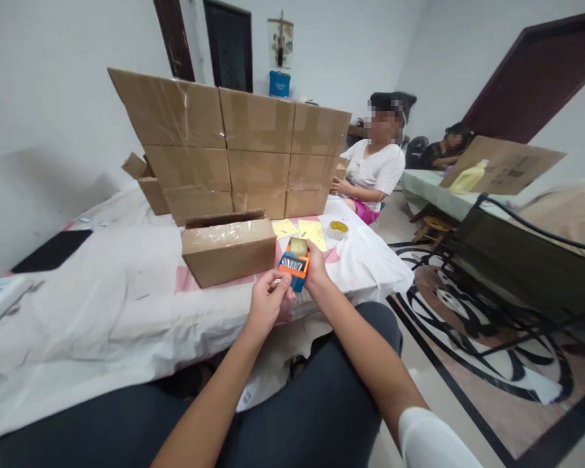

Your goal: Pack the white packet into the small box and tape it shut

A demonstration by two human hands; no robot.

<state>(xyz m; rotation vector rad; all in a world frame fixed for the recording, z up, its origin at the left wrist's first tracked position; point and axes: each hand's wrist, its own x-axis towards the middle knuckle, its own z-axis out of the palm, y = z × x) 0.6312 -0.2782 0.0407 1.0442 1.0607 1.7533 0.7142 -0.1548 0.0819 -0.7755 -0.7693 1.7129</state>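
Note:
My right hand (316,268) grips a small orange and blue tape dispenser (295,263) with a roll of clear tape on it, held above the table's near edge. My left hand (268,299) is closed beside it, fingertips pinching at the dispenser's lower left edge. Just to the left, a small brown cardboard box (228,250) lies on the white-covered table (102,305), its top covered in glossy tape.
A wall of stacked cardboard boxes (234,149) stands behind the small box. Yellow sheets (312,233) and a tape roll (338,229) lie at the table's far right. A seated person (375,172) works at the far end; another sits further back. A dark folding frame (497,260) stands to the right.

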